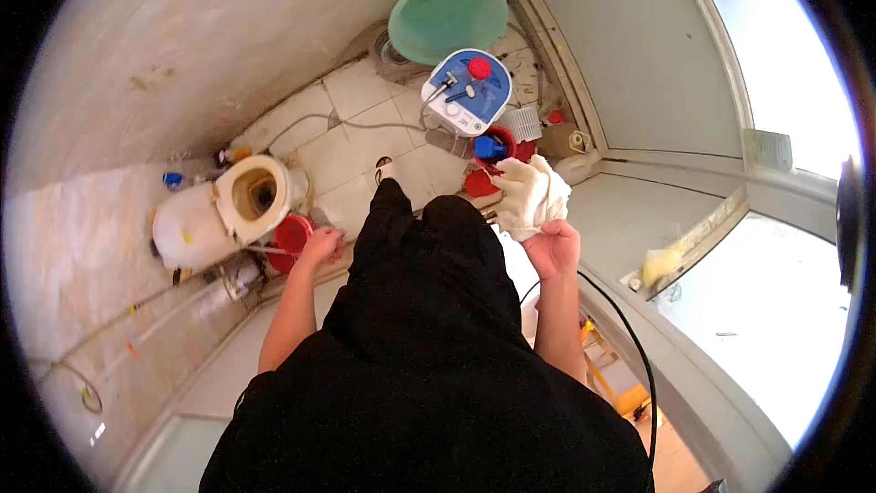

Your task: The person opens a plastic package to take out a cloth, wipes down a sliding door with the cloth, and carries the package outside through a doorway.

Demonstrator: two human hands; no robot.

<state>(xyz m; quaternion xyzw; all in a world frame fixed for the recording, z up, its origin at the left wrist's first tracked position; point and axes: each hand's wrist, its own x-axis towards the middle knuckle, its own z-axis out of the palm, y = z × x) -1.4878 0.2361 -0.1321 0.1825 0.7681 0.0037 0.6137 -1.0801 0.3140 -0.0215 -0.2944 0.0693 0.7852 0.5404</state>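
My right hand [554, 249] is closed on white work gloves [532, 196], pinching them at the cuff end with thumb and fingers. The gloves hang bunched above the floor, their fingers pointing away from me. My left hand [323, 246] is held out low on the left, its fingers loosely apart with nothing visible in them. In view it lies right beside a red bucket [290, 236]; whether they touch I cannot tell.
A toilet [187, 224] with its bowl uncovered stands at the left. Ahead are a green basin [447, 23], a blue-and-white machine [467, 110] with a hose, a red container [494, 148] holding a blue item, and a white basket [524, 123]. A black cable [630, 329] runs at my right.
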